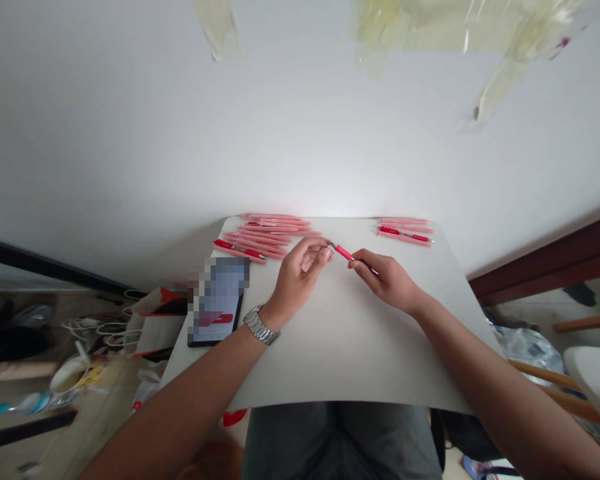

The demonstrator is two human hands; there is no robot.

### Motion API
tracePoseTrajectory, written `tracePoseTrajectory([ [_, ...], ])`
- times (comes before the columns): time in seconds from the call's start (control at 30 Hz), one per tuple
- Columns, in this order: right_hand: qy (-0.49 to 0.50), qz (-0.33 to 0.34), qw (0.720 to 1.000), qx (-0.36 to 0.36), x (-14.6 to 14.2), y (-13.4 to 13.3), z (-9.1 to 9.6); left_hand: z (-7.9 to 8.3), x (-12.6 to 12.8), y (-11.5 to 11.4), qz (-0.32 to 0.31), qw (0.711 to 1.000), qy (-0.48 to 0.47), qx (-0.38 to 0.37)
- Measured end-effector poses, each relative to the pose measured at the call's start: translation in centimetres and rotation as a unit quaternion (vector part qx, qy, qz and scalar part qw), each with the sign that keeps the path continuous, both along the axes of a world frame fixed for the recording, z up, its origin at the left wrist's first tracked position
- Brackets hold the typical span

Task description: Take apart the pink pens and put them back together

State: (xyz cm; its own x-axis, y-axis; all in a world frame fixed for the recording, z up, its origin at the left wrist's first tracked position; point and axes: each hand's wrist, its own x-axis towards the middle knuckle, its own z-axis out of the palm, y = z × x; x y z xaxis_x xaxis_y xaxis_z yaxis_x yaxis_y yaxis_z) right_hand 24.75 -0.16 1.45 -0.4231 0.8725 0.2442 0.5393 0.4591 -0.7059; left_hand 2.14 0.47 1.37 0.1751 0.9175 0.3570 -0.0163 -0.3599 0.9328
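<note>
A red pen (344, 253) with a metallic end is held above the middle of the white table. My right hand (384, 275) is closed around its lower right part. The curled fingers of my left hand (303, 268) are closed at its upper left end, with thumb and index finger at the metallic part. Beyond my left hand lies a pile of slim pink pen-like sticks (265, 235), with a red pen (237, 250) at its near side. At the table's far right, another red pen (405, 235) lies among several pink sticks (405, 221).
The white table (350, 360) stands against a wall (305, 133) with tape on it. A phone or tablet (220, 300), partly blurred out, lies at the left edge. On the floor at left are a cup (70, 375), a bottle (30, 403) and cables.
</note>
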Motion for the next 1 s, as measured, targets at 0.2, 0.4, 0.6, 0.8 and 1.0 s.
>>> tracePoseTrajectory([
  [0.2,-0.010,0.025,1.000,0.012,-0.2,0.0,-0.1,-0.3,-0.1,0.0,0.010,1.000,0.000,0.008],
  [0.4,-0.018,0.020,1.000,0.011,-0.1,0.0,-0.2,-0.9,-0.1,0.3,0.005,1.000,0.000,0.022],
  [0.6,-0.003,0.011,1.000,0.009,-0.3,-0.3,-0.1,-0.8,0.0,0.1,-0.001,0.999,0.022,0.025],
  [0.8,0.020,0.033,0.999,-0.001,-0.7,-0.8,0.5,-0.4,0.2,-0.4,-0.021,0.998,0.061,0.022],
  [1.0,0.022,0.044,0.999,0.003,-0.8,-0.8,0.8,-0.6,0.1,-0.5,-0.026,0.996,0.087,0.023],
])
